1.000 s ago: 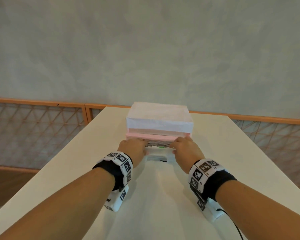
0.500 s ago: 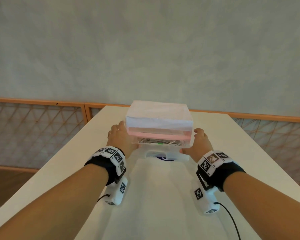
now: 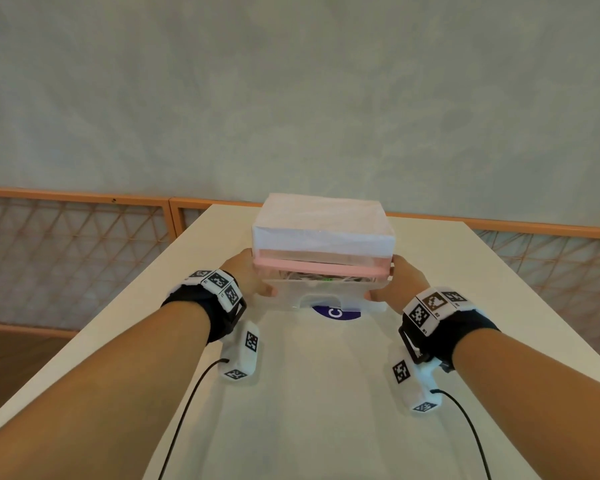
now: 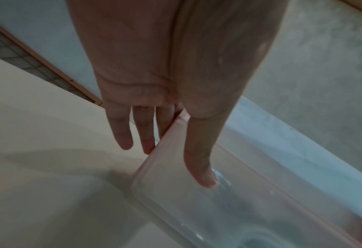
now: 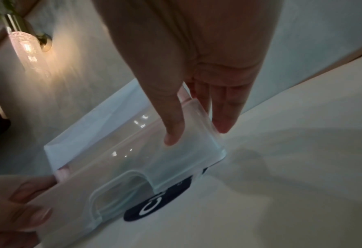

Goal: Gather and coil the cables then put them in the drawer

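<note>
Flanking the translucent plastic drawer (image 3: 283, 293) near the white table's (image 3: 309, 410) far edge, the left hand (image 3: 246, 276) and right hand (image 3: 402, 283) hold fingers straight along its sides, thumbs pressing its front.

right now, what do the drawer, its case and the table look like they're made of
Drawer: translucent, glossy plastic; the cables show faintly through it and it catches highlights. Case: pink plastic rim, its top wrapped in a matte white sheet, probably paper, judging by the folded edges. Table: smooth, matte off-white top, possibly laminate; hard to tell.
</note>
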`<action>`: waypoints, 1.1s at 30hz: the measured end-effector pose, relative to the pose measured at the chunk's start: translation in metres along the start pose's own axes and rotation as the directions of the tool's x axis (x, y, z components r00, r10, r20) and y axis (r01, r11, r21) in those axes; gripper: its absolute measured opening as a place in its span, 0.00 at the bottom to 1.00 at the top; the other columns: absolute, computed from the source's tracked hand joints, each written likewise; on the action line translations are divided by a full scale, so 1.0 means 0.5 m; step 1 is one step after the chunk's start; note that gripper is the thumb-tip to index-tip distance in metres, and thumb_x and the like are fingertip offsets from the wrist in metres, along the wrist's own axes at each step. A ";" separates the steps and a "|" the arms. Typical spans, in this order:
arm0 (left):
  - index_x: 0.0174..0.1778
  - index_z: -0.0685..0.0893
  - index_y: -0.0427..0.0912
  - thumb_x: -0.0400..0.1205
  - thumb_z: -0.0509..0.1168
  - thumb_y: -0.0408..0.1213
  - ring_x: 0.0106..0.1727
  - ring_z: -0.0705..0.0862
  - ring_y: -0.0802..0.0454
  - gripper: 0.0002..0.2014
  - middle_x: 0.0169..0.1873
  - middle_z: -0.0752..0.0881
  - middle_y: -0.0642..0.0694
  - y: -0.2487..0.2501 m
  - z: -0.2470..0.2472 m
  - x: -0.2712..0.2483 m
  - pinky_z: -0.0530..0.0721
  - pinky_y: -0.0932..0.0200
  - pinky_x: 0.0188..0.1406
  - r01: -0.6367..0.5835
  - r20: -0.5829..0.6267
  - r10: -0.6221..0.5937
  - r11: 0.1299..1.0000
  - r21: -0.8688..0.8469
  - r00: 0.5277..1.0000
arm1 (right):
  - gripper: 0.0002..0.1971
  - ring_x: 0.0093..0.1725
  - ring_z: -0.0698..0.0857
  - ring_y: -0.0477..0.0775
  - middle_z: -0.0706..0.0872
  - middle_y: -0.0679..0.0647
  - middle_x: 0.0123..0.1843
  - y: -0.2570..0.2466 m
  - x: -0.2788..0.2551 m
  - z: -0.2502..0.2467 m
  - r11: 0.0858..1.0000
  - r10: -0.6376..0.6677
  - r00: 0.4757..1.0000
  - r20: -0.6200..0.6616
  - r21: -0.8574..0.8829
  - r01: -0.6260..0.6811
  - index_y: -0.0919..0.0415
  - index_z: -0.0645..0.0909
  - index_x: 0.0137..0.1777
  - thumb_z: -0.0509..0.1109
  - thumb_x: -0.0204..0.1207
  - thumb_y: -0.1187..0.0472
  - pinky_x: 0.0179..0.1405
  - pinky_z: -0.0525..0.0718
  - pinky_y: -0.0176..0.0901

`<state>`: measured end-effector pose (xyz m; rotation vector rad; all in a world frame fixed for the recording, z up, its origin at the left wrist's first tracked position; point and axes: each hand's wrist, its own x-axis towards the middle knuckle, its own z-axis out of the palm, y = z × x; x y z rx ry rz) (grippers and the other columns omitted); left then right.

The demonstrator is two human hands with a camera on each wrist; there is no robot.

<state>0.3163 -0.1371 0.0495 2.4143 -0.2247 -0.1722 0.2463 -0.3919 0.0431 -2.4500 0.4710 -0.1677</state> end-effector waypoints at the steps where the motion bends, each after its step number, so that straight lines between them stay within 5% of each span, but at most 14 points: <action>1: 0.66 0.77 0.38 0.73 0.75 0.32 0.64 0.81 0.39 0.26 0.64 0.83 0.41 -0.003 0.000 0.004 0.76 0.53 0.59 0.000 -0.039 0.001 0.999 0.040 0.999 | 0.38 0.65 0.80 0.62 0.81 0.59 0.66 0.000 -0.004 0.003 1.000 0.005 1.000 0.002 0.002 -0.005 0.62 0.65 0.73 0.79 0.65 0.60 0.62 0.76 0.48; 4: 0.63 0.79 0.37 0.77 0.70 0.33 0.61 0.82 0.37 0.18 0.62 0.85 0.38 -0.009 -0.001 0.009 0.73 0.57 0.49 0.018 -0.159 -0.002 0.995 0.101 0.987 | 0.36 0.64 0.80 0.64 0.80 0.60 0.66 0.002 -0.004 0.012 0.999 0.020 1.000 -0.013 0.030 -0.020 0.64 0.65 0.72 0.78 0.68 0.61 0.61 0.77 0.48; 8: 0.61 0.81 0.36 0.76 0.72 0.37 0.60 0.82 0.37 0.19 0.60 0.85 0.38 -0.010 0.002 0.020 0.74 0.56 0.50 0.001 -0.144 0.016 0.994 0.113 0.989 | 0.31 0.56 0.84 0.64 0.82 0.61 0.61 0.010 0.012 0.016 0.998 0.035 0.999 -0.033 0.061 -0.032 0.63 0.69 0.68 0.78 0.67 0.61 0.58 0.84 0.57; 13: 0.57 0.82 0.37 0.75 0.73 0.40 0.53 0.83 0.39 0.18 0.57 0.87 0.37 -0.012 0.009 0.034 0.72 0.56 0.44 0.014 -0.153 0.009 0.989 0.147 0.988 | 0.26 0.58 0.82 0.62 0.83 0.61 0.60 0.011 0.025 0.011 0.999 0.043 0.998 -0.041 -0.023 -0.044 0.63 0.71 0.64 0.76 0.69 0.60 0.50 0.76 0.44; 19: 0.57 0.82 0.37 0.74 0.74 0.41 0.56 0.84 0.37 0.19 0.57 0.87 0.37 -0.014 0.007 0.042 0.74 0.56 0.44 0.014 -0.137 0.010 0.985 0.173 0.991 | 0.28 0.57 0.83 0.63 0.83 0.61 0.59 0.011 0.038 0.009 0.997 0.039 0.999 -0.030 -0.064 -0.041 0.63 0.71 0.64 0.78 0.67 0.59 0.55 0.82 0.51; 23: 0.58 0.82 0.37 0.74 0.75 0.40 0.57 0.83 0.37 0.19 0.57 0.87 0.38 -0.018 0.006 0.043 0.77 0.55 0.49 0.007 -0.126 0.013 0.988 0.157 0.992 | 0.29 0.52 0.85 0.63 0.83 0.60 0.58 0.017 0.049 0.008 0.997 0.035 0.999 -0.004 -0.065 -0.035 0.62 0.70 0.64 0.79 0.66 0.59 0.54 0.85 0.55; 27: 0.63 0.79 0.36 0.74 0.74 0.36 0.61 0.82 0.38 0.23 0.61 0.85 0.38 -0.017 0.002 0.034 0.77 0.52 0.57 0.060 -0.076 -0.049 0.987 0.150 0.996 | 0.33 0.58 0.83 0.61 0.83 0.59 0.61 0.012 0.048 -0.004 0.989 0.062 0.995 0.073 -0.139 -0.051 0.62 0.69 0.68 0.79 0.65 0.57 0.57 0.81 0.49; 33: 0.80 0.60 0.39 0.77 0.70 0.47 0.75 0.72 0.40 0.39 0.76 0.72 0.38 -0.004 -0.024 -0.028 0.72 0.51 0.72 0.240 0.130 -0.264 0.954 0.179 0.956 | 0.43 0.71 0.77 0.60 0.76 0.58 0.73 -0.009 -0.005 -0.067 0.968 0.196 0.954 0.226 -0.197 -0.153 0.61 0.55 0.79 0.74 0.71 0.49 0.67 0.75 0.49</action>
